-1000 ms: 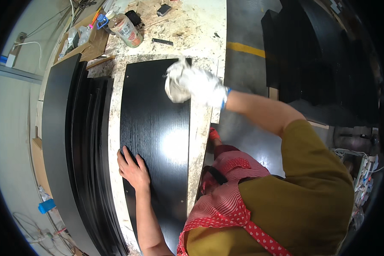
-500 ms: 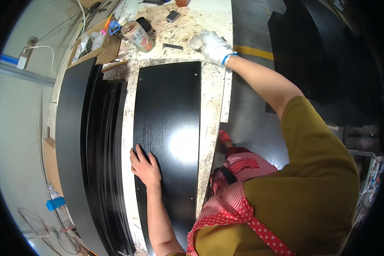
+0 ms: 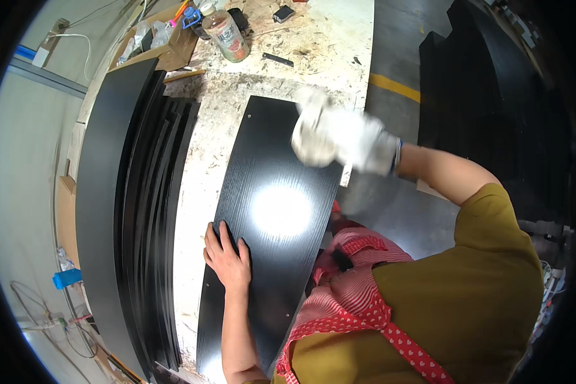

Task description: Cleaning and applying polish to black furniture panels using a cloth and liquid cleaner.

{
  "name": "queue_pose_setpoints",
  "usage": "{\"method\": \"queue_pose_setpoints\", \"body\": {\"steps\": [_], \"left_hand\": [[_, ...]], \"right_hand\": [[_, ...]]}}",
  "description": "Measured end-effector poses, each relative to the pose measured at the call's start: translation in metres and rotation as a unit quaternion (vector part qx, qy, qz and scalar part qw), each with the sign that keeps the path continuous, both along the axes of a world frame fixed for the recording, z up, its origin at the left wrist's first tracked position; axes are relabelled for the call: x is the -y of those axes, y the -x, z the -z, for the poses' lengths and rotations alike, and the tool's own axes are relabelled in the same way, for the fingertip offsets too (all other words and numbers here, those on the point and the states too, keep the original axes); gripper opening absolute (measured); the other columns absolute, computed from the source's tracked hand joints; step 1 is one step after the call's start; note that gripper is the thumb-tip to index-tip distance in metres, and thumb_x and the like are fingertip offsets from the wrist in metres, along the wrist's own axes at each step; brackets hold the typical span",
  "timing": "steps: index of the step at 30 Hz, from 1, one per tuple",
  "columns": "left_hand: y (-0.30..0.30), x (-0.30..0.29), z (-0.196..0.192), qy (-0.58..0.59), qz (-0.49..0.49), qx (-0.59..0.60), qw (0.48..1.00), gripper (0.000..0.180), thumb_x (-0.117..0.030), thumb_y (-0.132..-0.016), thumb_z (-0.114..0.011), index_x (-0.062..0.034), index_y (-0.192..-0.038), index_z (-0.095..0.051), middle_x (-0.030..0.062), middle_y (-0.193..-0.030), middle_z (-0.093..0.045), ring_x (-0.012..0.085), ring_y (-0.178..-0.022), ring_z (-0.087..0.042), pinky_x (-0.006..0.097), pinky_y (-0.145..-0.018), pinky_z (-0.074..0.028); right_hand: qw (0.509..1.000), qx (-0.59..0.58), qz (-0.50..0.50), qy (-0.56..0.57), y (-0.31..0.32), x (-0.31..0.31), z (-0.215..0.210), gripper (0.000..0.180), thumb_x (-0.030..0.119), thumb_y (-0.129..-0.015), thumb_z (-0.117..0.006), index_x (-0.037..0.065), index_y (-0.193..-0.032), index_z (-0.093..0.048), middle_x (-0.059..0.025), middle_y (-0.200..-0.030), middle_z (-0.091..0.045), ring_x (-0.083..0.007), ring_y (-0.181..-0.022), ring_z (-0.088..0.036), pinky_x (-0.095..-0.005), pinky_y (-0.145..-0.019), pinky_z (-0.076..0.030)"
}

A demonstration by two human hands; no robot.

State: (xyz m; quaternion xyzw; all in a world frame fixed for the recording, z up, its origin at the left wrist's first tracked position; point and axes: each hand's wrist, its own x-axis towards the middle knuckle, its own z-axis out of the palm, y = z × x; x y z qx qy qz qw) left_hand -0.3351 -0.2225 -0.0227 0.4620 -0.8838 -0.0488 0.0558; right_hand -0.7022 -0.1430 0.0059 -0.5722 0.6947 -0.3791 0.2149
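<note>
A long black wood-grain panel lies on a worn, pale workbench. My left hand is bare and rests flat on the panel's near left part, fingers spread, holding nothing. My right hand wears a white glove and is over the panel's far right edge. It is blurred by motion, so I cannot make out whether it holds anything.
A stack of black panels stands along the bench's left side. At the far end are a plastic bottle, an open cardboard box and small tools. More dark panels are piled on the floor at right.
My gloved right hand has come back from the panel's far end toward me, onto its right edge. My left hand has stayed flat on the panel.
</note>
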Motion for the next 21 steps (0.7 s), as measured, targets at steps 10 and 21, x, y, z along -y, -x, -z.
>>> {"method": "queue_pose_setpoints", "body": {"steps": [10,21], "left_hand": [[0.005,0.003,0.002,-0.016,0.011,-0.017,1.000,0.059,-0.027,-0.088,-0.058,-0.0083,-0.142,-0.044,0.0200,-0.148,-0.036,0.0360,-0.135,-0.036,0.053,-0.108,-0.027],[-0.002,0.002,0.000,-0.021,-0.003,-0.010,1.000,0.059,-0.027,-0.085,-0.061,-0.0089,-0.139,-0.046,0.0194,-0.147,-0.037,0.0349,-0.135,-0.037,0.053,-0.107,-0.028]], "right_hand": [[0.935,-0.265,-0.117,0.206,0.077,0.088,-0.007,0.021,0.002,-0.074,-0.053,0.004,-0.092,-0.064,-0.0147,-0.083,-0.066,-0.0314,-0.091,-0.065,-0.0342,-0.080,-0.052],[0.933,-0.331,-0.140,-0.009,0.013,0.193,-0.019,0.026,0.009,-0.079,-0.059,0.006,-0.104,-0.065,-0.0191,-0.108,-0.061,-0.0320,-0.105,-0.061,-0.0418,-0.089,-0.051]]}}
